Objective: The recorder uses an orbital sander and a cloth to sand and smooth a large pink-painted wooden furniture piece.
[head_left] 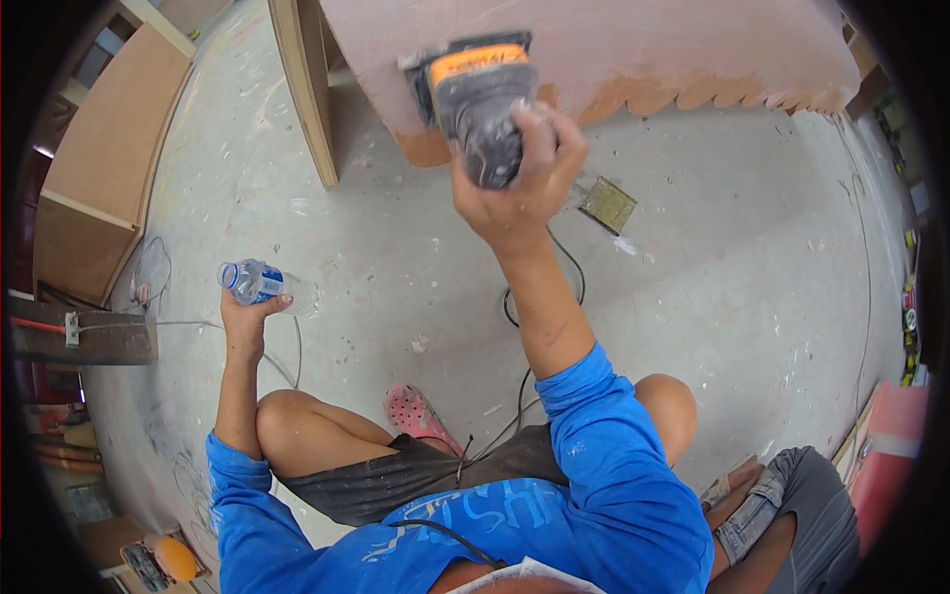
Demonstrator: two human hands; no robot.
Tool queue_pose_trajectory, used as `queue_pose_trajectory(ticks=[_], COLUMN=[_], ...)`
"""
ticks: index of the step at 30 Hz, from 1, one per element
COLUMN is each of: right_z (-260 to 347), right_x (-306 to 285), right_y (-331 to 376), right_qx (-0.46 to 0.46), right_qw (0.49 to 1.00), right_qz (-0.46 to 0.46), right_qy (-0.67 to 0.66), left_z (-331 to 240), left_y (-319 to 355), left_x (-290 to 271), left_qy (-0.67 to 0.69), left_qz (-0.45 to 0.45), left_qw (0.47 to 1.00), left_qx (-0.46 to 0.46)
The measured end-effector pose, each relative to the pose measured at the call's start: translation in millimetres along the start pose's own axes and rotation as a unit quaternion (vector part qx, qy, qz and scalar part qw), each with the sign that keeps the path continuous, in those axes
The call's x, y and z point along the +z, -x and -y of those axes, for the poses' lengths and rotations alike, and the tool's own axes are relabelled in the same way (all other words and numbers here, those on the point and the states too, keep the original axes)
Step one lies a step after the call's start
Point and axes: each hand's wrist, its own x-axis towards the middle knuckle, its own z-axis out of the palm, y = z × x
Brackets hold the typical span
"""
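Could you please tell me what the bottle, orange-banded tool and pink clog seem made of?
Bottle: probably glossy clear plastic; the floor shows through.
Orange-banded tool: likely matte plastic, judging by its rounded housing, though blur hides detail.
Pink clog: perhaps matte foam or rubber, judging by its moulded, holed upper.

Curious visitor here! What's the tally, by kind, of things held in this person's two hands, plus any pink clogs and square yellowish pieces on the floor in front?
Power sander, in the right hand: 1
Plastic bottle, in the left hand: 1
Pink clog, only one visible: 1
Square yellowish piece: 1
Total: 4
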Motion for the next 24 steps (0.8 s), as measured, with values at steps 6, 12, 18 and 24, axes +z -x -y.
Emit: queue_pose_trajectory(ticks=[6, 12, 18, 24], right_z=[-35, -44, -2, 42], right_x=[-19, -23, -3, 15], right_y=[26, -32, -30, 20], right_qx=[0.05, 0.232, 0.129, -0.008], right_qw=[0.997, 0.97, 0.989, 0.999], right_qz=[0.014, -0.05, -0.031, 0.04], right_qy=[0.051, 0.051, 0.059, 0.0], left_z=[-3, -5, 1, 1], left_y=[6, 13, 10, 1], left_x=[1, -9, -18, -8], left_qy=[0.021, 0.012, -0.001, 0.034], left_qz=[0.028, 0.026, -0.011, -0.01], left_qw=[0.999, 1.0, 1.0, 0.999], left_qx=[0.007, -0.005, -0.014, 0.003])
